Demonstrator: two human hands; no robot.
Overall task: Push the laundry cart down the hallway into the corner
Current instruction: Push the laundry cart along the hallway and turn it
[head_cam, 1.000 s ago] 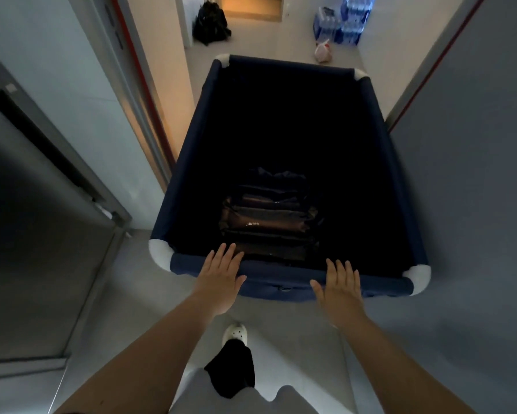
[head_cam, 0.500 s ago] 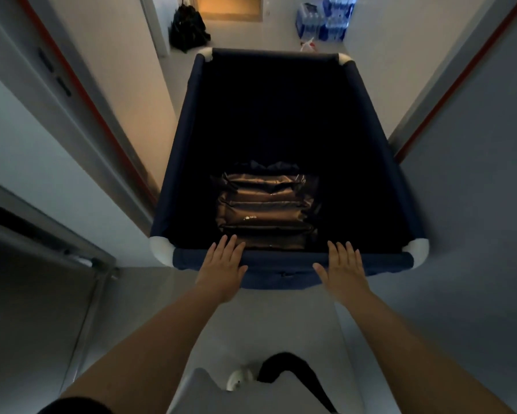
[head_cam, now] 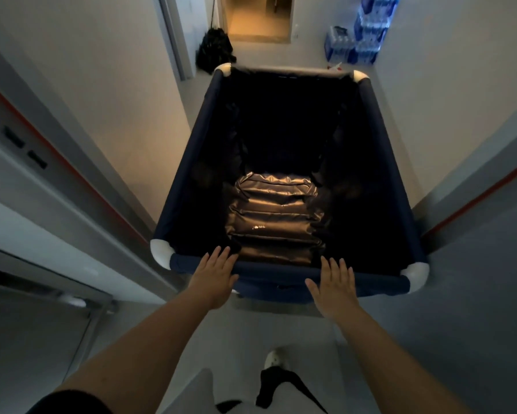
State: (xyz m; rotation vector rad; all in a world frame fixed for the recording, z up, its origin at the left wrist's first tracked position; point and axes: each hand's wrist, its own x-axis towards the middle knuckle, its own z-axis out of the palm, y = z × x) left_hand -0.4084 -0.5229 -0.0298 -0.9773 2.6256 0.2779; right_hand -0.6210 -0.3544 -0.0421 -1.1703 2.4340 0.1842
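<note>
A: Laundry cart (head_cam: 188,162) — where does it stand?
B: In the hallway, between a grey wall on the left and another on the right, its near rim just ahead of the person.
A: And the hands?
B: The left hand (head_cam: 214,273) lies flat on the near rim, fingers (head_cam: 221,255) straight, grasping nothing. The right hand (head_cam: 336,286) rests likewise, fingers extended.
A: Inside?
B: A shiny dark padded bundle (head_cam: 273,218). Beyond stand water bottle packs (head_cam: 360,37).

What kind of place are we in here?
Probably a narrow indoor hallway, maybe a service corridor: close walls either side, a laundry cart rolling along, and stacked packs of bottled water at the far end.
</note>
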